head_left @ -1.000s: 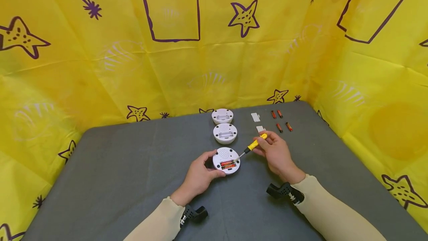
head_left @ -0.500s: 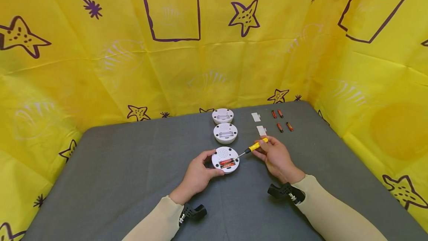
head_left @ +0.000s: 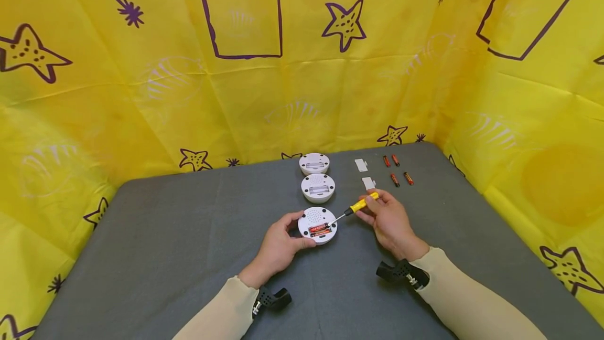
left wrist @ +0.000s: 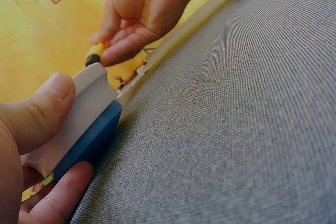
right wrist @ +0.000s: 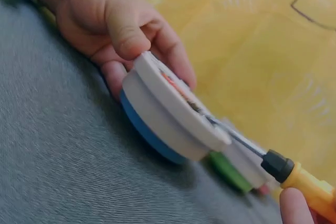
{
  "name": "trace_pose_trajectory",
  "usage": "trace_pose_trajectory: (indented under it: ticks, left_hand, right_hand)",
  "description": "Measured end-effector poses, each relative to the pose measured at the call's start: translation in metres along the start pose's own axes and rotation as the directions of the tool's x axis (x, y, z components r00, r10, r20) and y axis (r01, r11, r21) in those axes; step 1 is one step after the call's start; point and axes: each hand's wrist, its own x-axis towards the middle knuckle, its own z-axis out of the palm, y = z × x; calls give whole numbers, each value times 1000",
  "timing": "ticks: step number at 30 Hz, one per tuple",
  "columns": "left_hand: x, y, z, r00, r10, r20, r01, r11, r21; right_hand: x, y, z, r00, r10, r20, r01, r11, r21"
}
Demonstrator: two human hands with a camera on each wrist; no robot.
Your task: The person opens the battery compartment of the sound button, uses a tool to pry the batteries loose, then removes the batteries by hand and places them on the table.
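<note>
My left hand (head_left: 278, 245) grips the left side of a round white battery-powered device (head_left: 315, 216), its thumb at the near edge. The device is tilted, with its underside up and two red batteries (head_left: 320, 230) lying in the uncovered compartment. A blue band (left wrist: 92, 137) rounds its lower side in the left wrist view. My right hand (head_left: 392, 224) holds a screwdriver (head_left: 362, 203) with a yellow handle and black collar. The screwdriver's metal shaft (right wrist: 239, 137) slants down to the right end of the battery compartment, its tip right at the batteries' ends.
Behind stand two similar white devices (head_left: 318, 188) with battery slots showing. Two white battery covers (head_left: 360, 165) and several loose red batteries (head_left: 395, 180) lie on the grey table (head_left: 189, 256) at the back right. A yellow patterned cloth (head_left: 302, 83) surrounds the table's back and sides.
The device in my left hand has shifted slightly left and up. The right hand has lowered a little with the screwdriver, whose tip stays at the battery compartment.
</note>
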Motion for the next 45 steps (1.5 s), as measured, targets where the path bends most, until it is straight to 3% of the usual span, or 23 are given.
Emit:
trace_pose_trajectory:
  ticks: [7, 19, 28, 41, 45]
  left_hand:
    - [1, 1, 1, 1000, 3, 12, -3, 1000, -6]
    - [1, -1, -1, 1000, -2, 20, 1, 1000, 17]
    - [1, 1, -1, 1000, 12, 29, -11, 1000, -11]
    - [1, 1, -1, 999, -6, 42, 7, 1000, -17]
    - [1, 1, -1, 999, -6, 42, 7, 1000, -21]
  right_hand:
    - [-1, 1, 5, 997, 78, -26, -76, 994, 78]
    - [-5, -4, 6, 998, 48, -45, -46, 998, 37]
    - [-4, -11, 2, 997, -41, -71, 38, 998, -45]
    - [-4, -14, 1, 997, -31, -73, 29, 999, -21]
    - [-6, -19, 2, 996, -65, -68, 64, 998, -16]
